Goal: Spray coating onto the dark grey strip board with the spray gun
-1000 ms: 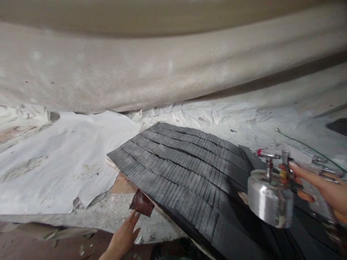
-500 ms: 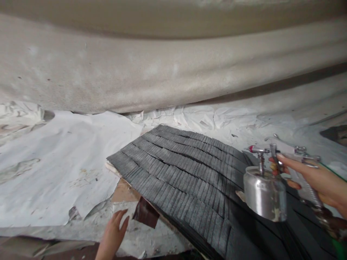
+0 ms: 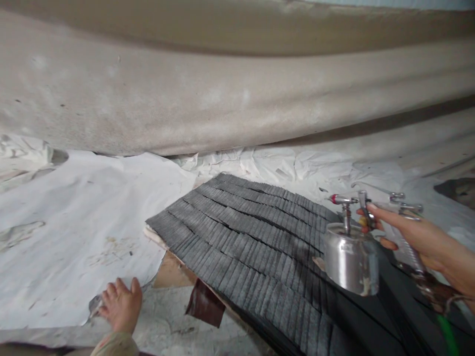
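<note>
The spray gun (image 3: 365, 205) is held in the right hand (image 3: 419, 242), fingers closed firmly round it, with the silver cup (image 3: 351, 259) hanging below. The nozzle's aimed left, pretty much across the dark grey strips (image 3: 256, 242), which are laid overlapping in rows on some cardboard (image 3: 172, 269). The cup is seen right over the stack's right side, though how high above it can't really be told from this view. So the right hand is the nearer one by far. The left hand (image 3: 120, 306) is open, fingers spread, nothing held, down on the torn white paper (image 3: 74, 222) off the stack's lower-left edge, with a brown scrap (image 3: 205, 302) between it and the stack.
</note>
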Motion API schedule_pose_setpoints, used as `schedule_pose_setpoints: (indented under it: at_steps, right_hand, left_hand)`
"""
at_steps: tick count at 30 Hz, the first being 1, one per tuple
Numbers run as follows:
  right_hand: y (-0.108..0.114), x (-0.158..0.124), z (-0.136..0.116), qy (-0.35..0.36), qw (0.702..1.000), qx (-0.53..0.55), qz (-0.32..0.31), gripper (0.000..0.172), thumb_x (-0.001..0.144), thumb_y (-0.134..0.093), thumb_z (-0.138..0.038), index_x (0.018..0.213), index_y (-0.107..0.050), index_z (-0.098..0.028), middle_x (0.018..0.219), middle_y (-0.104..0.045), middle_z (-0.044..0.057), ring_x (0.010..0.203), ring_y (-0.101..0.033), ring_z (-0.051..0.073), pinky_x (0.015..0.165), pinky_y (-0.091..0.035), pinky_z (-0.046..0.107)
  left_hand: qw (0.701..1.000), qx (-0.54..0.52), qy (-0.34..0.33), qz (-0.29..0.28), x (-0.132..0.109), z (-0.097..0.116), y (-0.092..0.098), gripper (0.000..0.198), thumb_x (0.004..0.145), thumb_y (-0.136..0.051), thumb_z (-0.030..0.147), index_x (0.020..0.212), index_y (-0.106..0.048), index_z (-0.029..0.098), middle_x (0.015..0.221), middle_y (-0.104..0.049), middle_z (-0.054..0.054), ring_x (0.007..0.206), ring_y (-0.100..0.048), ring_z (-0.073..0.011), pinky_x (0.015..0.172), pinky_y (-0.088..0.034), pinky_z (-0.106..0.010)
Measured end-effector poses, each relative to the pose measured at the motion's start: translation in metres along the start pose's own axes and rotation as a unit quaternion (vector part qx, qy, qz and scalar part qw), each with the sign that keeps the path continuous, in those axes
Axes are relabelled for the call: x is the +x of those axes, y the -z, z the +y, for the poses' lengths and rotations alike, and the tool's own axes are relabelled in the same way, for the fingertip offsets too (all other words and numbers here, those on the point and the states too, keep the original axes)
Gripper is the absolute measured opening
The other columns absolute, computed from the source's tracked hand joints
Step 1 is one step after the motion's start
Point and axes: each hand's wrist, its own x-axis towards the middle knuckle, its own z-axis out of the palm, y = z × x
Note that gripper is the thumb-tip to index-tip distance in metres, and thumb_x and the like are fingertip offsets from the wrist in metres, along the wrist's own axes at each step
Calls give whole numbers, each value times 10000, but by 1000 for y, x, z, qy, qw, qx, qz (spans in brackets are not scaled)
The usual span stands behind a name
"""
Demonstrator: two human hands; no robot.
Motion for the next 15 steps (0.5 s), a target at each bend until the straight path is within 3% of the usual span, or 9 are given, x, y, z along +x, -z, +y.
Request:
schedule_pose_setpoints:
  at_steps: [3,7,15]
  right_hand:
    - [-9,7,-10,-55,994,88,-30,322,620,-634,-497,613,-566,-183,488,-501,8,310,-361,76,258,-244,175]
    - [-23,12,-24,-35,994,100,-1,266,570,-677,-402,635,-560,-171,536,-531,-7,357,-404,74,261,-269,147]
    - [-31,28,-16,-32,995,76,-54,399,542,-698,-525,618,-556,-160,580,-570,17,321,-361,55,250,-255,151]
  left_hand:
    - [999,-4,8,35,-3,2,-8,643,847,-195,463,1292,-349,26,1321,-384,-235,1266,-278,-352,987,-232,-569]
    - [997,-17,23,69,-6,-1,-17,660,850,-182,484,1296,-355,30,1324,-392,-226,1260,-294,-339,998,-225,-551]
    - [997,-19,38,65,-7,-1,-21,669,853,-157,502,1315,-335,52,1363,-353,-205,1291,-252,-318,1027,-192,-520]
